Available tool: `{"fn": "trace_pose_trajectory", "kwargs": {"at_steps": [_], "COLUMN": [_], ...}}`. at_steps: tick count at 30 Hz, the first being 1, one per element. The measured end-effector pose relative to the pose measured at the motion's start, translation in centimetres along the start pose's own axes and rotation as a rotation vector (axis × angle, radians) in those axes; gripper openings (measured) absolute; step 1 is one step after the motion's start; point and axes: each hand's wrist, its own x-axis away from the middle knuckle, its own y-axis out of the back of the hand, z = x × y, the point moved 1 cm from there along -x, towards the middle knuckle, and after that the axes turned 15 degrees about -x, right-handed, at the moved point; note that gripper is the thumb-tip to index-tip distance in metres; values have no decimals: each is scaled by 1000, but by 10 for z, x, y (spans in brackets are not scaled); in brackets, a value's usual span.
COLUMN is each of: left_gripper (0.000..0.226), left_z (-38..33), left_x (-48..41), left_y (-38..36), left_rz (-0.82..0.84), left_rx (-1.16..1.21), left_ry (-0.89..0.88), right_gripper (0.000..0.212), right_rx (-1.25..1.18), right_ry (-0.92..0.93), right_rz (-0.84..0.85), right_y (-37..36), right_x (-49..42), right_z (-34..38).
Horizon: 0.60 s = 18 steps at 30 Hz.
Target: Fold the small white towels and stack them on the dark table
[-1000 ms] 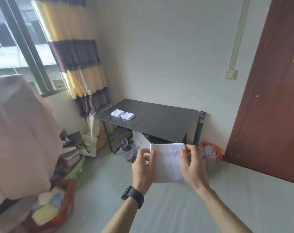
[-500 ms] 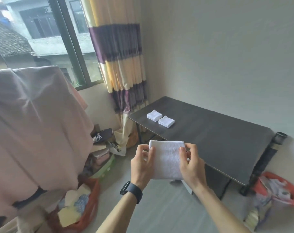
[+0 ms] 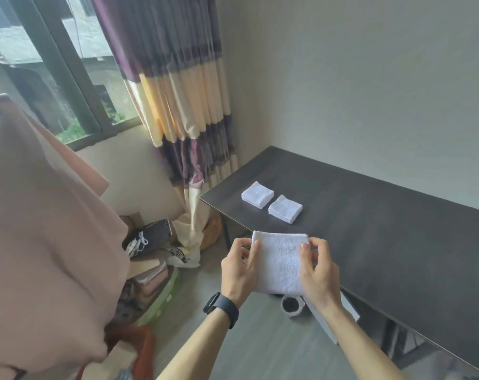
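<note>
A big pink cloth (image 3: 41,215) fills the left side of the frame, with a window (image 3: 54,64) behind it at the upper left. Right of that hangs a striped purple and cream curtain (image 3: 178,91), and below it on the floor lies a heap of clutter with a dark shoe (image 3: 148,237) on top.

Low in the centre, the left hand (image 3: 241,270), with a black band (image 3: 221,309) on its wrist, pinches the left edge of a small white towel (image 3: 279,261), thumb on the near face. The towel is folded to a narrow rectangle and held up in the air just in front of the near edge of the dark table (image 3: 383,229). The right hand (image 3: 318,272) pinches the opposite edge the same way.

Above the hands, two folded white towels sit side by side near the table's left end: the left folded towel (image 3: 257,194) and the right folded towel (image 3: 285,209), close together but apart. The tabletop runs off to the right of the frame.
</note>
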Motion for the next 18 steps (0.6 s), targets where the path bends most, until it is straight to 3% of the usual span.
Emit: {"fn": "trace_pose_trajectory", "kwargs": {"at_steps": [18], "left_gripper": [28], "left_z": [23], "left_x": [-319], "left_y": [-167], "left_rz": [387], "left_rx": [-229], "left_ry": [156], "right_gripper": [8], "right_rx": [91], "right_ry": [-381], "right_rz": [-206], "right_y": [-62], "right_x": [-277], "right_z": [-161]}}
